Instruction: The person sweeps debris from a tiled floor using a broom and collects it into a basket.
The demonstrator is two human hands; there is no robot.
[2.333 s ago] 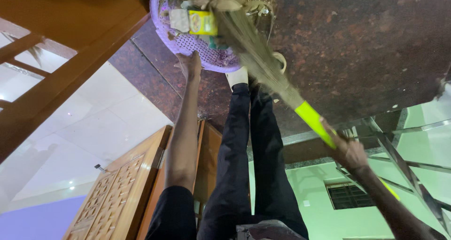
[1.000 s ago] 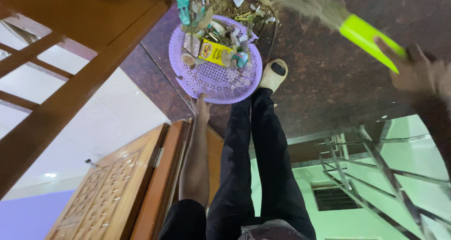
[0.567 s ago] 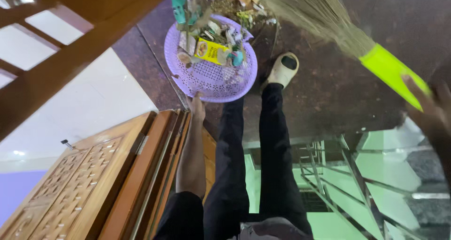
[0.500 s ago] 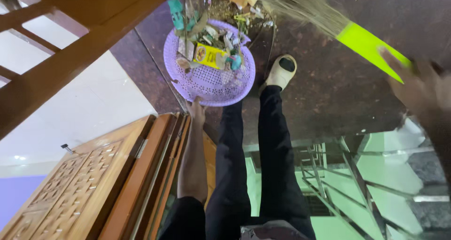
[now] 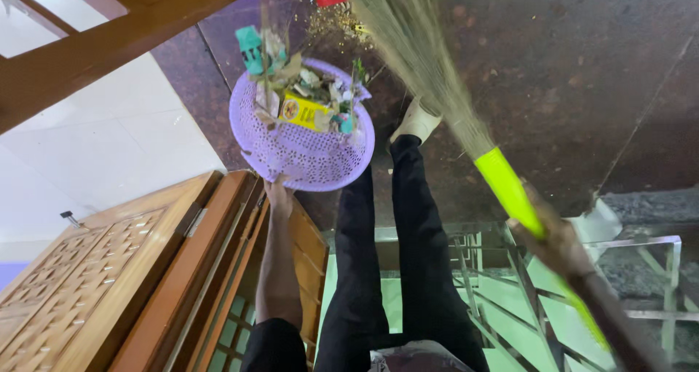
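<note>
The picture is upside down. My left hand [image 5: 277, 194] grips the rim of a round purple perforated basket [image 5: 306, 157] tilted on the dark stone floor. Inside it lie wrappers, a yellow packet [image 5: 303, 113], a teal scrap and dry leaves. My right hand [image 5: 555, 239] holds the bright green handle of a grass broom [image 5: 507, 191]. The broom's straw bristles [image 5: 408, 44] reach past my pale sandal [image 5: 415, 121] to a small heap of debris [image 5: 331, 8] just beyond the basket.
A carved wooden door [image 5: 109, 270] and its frame stand at the left beside white floor tiles [image 5: 102, 139]. A metal railing [image 5: 648, 285] and pale green wall lie at the right. My black trouser legs [image 5: 397, 255] fill the middle.
The broom has swung from far right toward the basket, its bristles now over the debris. My right hand came lower and nearer. The basket shifted slightly left in view.
</note>
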